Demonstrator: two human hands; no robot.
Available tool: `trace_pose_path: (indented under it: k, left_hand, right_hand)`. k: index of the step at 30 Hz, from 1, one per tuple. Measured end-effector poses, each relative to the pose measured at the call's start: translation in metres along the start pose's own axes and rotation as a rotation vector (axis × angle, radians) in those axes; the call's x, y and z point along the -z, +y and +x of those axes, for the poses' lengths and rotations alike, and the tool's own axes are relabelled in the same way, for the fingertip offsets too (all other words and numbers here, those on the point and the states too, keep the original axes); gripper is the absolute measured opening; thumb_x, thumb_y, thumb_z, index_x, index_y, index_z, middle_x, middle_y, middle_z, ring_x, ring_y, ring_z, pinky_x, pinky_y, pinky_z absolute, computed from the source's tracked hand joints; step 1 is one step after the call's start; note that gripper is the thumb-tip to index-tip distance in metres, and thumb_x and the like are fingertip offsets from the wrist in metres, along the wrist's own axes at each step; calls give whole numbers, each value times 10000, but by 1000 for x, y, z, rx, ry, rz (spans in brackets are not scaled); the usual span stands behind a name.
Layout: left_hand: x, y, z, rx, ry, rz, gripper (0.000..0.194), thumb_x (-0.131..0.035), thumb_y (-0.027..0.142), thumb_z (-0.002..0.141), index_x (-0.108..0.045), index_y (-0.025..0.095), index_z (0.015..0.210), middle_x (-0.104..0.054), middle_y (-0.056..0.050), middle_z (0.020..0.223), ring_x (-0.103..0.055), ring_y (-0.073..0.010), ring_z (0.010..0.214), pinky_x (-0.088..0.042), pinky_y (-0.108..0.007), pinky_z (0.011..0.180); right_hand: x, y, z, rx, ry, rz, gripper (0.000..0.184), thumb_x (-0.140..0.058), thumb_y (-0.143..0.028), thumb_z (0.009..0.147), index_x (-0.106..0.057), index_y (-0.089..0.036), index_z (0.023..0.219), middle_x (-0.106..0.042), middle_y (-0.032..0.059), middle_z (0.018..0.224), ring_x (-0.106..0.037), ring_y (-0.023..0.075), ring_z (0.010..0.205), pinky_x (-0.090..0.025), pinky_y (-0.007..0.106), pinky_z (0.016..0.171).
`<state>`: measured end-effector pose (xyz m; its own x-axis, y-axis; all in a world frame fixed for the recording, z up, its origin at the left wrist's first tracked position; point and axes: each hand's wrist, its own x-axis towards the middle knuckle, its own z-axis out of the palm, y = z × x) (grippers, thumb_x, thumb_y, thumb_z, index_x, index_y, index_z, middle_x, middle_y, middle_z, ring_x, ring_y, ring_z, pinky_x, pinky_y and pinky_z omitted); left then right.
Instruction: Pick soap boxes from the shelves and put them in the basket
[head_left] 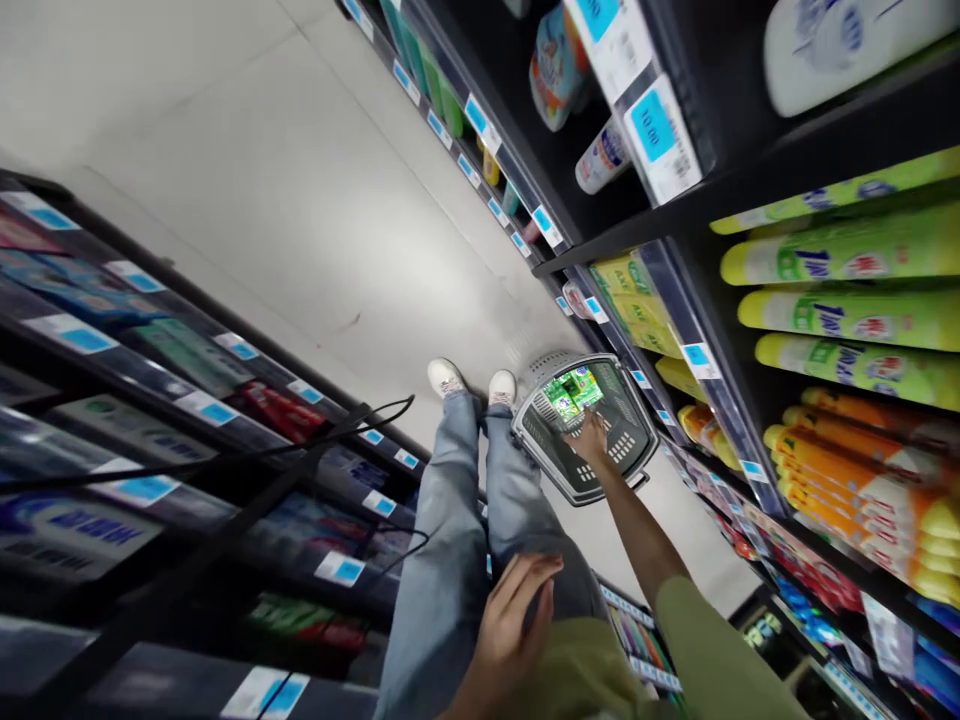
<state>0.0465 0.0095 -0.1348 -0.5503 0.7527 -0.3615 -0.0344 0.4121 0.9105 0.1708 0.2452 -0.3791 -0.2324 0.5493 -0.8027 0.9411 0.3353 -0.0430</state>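
Note:
My right hand (590, 440) hangs low at my side, fingers wrapped round the handle of a grey shopping basket (626, 455). A green and white packet (571, 391) lies inside the basket. My left hand (514, 610) rests in front of my waist against my olive shirt, fingers loosely spread and holding nothing. Below are my jeans (457, 540) and white shoes (471, 383) on the pale floor.
I stand in a narrow shop aisle. Black shelves on the right (675, 250) carry yellow and orange bottles (847, 320) with blue price tags. Shelves on the left (150, 400) hold boxed goods. A black cable (315, 440) hangs across the left side. Pale floor (300, 200) runs ahead.

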Motion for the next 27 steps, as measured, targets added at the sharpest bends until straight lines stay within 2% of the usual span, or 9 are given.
trace_pose_path:
  k: [4,7,9,13,16,19,22,24,27]
  left_hand:
    - [-6,-28,6,-23,69,-28,462,-633,75,974,-744,357,1323,-848,28,1083,-859,-244,924,-770,-378,769]
    - [-12,-52,15,17,81,-55,453,-643,116,980,-759,380,1329,-852,27,1049,-857,-257,884,-771,-399,705]
    - [-16,-68,23,53,78,-79,484,-632,112,967,-757,398,1337,-852,14,1010,-849,-265,822,-766,-398,635]
    - [-25,-91,35,57,47,-81,492,-600,56,927,-759,333,1301,-863,-19,994,-850,-250,792,-749,-329,665]
    - [-28,-101,37,102,74,-92,438,-606,74,936,-770,327,1253,-863,-19,974,-848,-239,786,-734,-297,674]
    - [-26,-102,34,154,65,-100,419,-612,107,959,-785,354,1249,-859,-10,986,-848,-244,806,-732,-310,682]
    - [-21,-95,25,182,14,-100,465,-606,110,949,-766,388,1287,-859,-13,1037,-848,-267,854,-743,-360,728]
    - [-19,-87,17,223,-1,-97,438,-597,143,973,-767,413,1273,-857,-14,1048,-846,-284,890,-747,-393,762]
    - [-18,-71,1,266,-14,-70,339,-587,213,1014,-790,391,1219,-855,-26,1083,-841,-298,978,-741,-426,869]
  right_hand:
    - [-44,7,65,-56,-6,-45,964,-829,-501,845,-412,-76,1604,-518,270,1632,-413,392,1539,-263,509,1304]
    - [-81,11,110,-70,-24,-110,1032,-844,-486,826,-391,-16,1626,-478,311,1664,-366,404,1603,-190,510,1345]
    - [-105,14,134,-68,-39,-154,1022,-824,-501,851,-391,-10,1635,-475,305,1674,-338,384,1629,-151,490,1359]
    - [-144,20,169,-79,-43,-222,945,-773,-535,898,-443,-5,1608,-502,311,1651,-341,399,1621,-120,522,1359]
    - [-158,24,184,-77,-26,-237,901,-792,-509,870,-499,-25,1571,-562,325,1584,-389,452,1566,-107,595,1353]
    - [-159,28,184,-54,-13,-217,812,-777,-426,876,-521,-56,1553,-596,306,1549,-402,447,1540,-113,613,1349]
    - [-150,31,164,-32,-28,-152,785,-803,-321,845,-535,-53,1533,-574,286,1573,-405,393,1543,-173,518,1354]
    - [-138,31,140,-34,-49,-82,782,-821,-264,819,-544,-68,1524,-568,265,1584,-466,360,1501,-286,450,1309]
    - [-111,23,88,-78,-59,53,791,-818,-237,799,-535,-113,1528,-560,226,1596,-610,314,1351,-472,391,1143]
